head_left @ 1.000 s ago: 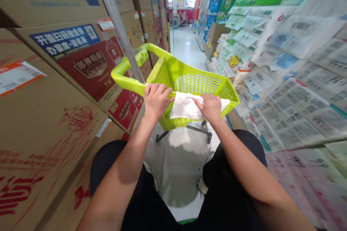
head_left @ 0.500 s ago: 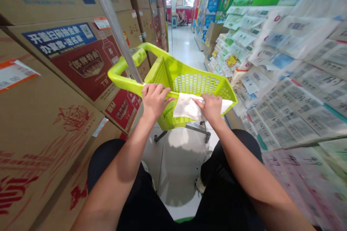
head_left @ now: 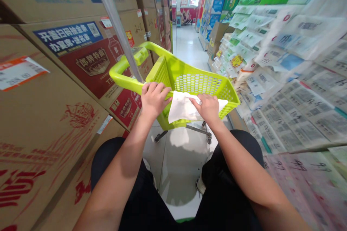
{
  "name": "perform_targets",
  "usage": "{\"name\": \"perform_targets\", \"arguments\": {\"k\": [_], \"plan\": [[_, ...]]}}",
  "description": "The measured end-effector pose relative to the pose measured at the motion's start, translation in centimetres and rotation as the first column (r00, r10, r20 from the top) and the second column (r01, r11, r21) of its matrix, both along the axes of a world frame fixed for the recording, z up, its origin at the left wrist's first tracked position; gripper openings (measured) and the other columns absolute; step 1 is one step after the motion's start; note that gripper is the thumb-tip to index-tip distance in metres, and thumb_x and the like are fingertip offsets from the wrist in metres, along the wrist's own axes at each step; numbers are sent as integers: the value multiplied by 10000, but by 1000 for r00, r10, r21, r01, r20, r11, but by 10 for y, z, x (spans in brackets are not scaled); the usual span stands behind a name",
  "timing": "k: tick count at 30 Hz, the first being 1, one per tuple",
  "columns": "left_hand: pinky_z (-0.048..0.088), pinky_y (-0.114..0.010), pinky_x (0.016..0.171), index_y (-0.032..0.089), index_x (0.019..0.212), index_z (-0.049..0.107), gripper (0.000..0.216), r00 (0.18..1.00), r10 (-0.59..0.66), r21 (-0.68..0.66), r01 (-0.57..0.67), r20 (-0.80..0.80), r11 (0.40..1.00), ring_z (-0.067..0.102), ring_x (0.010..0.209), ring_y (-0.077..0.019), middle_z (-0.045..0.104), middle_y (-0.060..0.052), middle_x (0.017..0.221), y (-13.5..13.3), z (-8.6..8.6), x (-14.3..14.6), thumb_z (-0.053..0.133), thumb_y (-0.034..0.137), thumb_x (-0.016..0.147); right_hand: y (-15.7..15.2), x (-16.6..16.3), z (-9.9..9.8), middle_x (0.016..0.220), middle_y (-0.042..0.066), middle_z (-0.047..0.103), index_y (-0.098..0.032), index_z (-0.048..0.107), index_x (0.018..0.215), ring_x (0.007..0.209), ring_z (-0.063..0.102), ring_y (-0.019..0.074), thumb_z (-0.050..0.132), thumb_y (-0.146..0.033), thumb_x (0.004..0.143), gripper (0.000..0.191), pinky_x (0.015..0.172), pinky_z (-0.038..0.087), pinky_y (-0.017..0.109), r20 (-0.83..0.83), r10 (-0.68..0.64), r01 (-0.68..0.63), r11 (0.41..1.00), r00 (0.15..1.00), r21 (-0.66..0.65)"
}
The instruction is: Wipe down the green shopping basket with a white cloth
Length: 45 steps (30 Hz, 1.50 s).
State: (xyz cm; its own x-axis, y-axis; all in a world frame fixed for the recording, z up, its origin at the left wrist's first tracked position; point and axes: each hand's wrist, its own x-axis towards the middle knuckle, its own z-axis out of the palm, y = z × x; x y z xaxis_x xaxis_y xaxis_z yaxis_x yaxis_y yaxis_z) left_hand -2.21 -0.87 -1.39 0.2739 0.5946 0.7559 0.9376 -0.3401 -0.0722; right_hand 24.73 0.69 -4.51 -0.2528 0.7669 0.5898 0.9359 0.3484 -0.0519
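A lime-green plastic shopping basket on wheels point(head_left: 189, 79) stands in the aisle right in front of my knees. My left hand point(head_left: 153, 98) is closed over its near rim at the left corner. My right hand point(head_left: 207, 107) presses a white cloth point(head_left: 181, 108) against the same rim, fingers curled on the cloth. The cloth drapes over the rim and hangs down outside the basket. The basket's looped green handle point(head_left: 127, 65) sticks out to the left.
Stacked cardboard cartons point(head_left: 54, 90) with red and blue print wall the left side, a grey metal bar point(head_left: 116, 21) slanting across them. Shelves of white and pale-blue packaged goods point(head_left: 292, 72) line the right. The tiled aisle floor point(head_left: 187, 45) runs ahead to distant displays.
My right hand has slid the cloth a little leftward along the rim, toward my left hand. My left hand keeps its grip on the basket.
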Motion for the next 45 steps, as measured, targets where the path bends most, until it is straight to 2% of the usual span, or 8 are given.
{"name": "perform_targets", "arguments": {"k": [6,9,18,22,31,38,41,45], "plan": [[306,-495,1032,322,1078,708,283,1000,-4,-8,4,20,1000,584,1049,-283,703,-45,1027,-1,0,-6,599,555,959,1,53,-12,876,105,724,-187,713,877,862,593,249,477,-663,1018,550,755,250,353,37,-66,65,998,997,27],[301,-506,1023,320,1092,715,276,999,-18,4,18,34,1000,590,1053,-292,709,-50,1032,-3,-1,-3,607,537,959,-1,58,-11,874,98,727,-188,708,873,847,590,246,485,-663,1016,544,743,233,355,44,-94,92,995,995,30],[304,-497,965,335,1060,720,156,999,32,99,-29,-29,995,590,988,-277,734,-25,962,-13,1,19,625,379,944,-8,-43,12,917,86,748,-207,677,919,895,624,245,346,-695,1045,603,774,259,359,-51,44,-44,999,998,-6],[306,-492,977,337,1043,731,160,1000,2,82,-4,20,997,585,1005,-276,733,-26,959,-8,0,14,605,342,944,-6,-54,14,877,79,741,-210,676,899,843,614,232,299,-712,1044,643,769,276,354,-35,49,-49,999,998,-1],[318,-486,1014,316,1074,710,214,1000,4,30,-4,1,1000,582,1049,-280,714,-28,1022,9,1,-13,665,471,933,2,6,-3,879,112,740,-183,701,892,864,617,249,364,-691,1041,628,780,272,360,18,-27,26,999,999,28],[305,-476,1007,301,1072,716,247,1000,10,54,-10,8,998,588,1036,-284,715,-36,1007,6,-1,-5,661,501,937,8,54,-16,841,100,720,-186,689,857,838,601,257,482,-682,1007,558,760,261,371,71,-115,108,990,991,87],[296,-465,992,302,1063,721,190,999,23,109,-20,-31,994,585,1009,-275,725,-26,990,1,-1,5,660,437,943,4,40,-13,861,99,726,-187,689,884,869,603,267,503,-653,1008,517,775,266,373,38,-109,105,991,993,77],[297,-469,991,299,1064,722,167,998,28,127,-21,-51,992,586,1008,-280,729,-32,982,-6,0,19,664,381,930,-3,-9,-4,908,112,729,-186,682,934,939,604,284,425,-655,1031,543,822,287,371,-47,-24,26,999,999,39]]}}
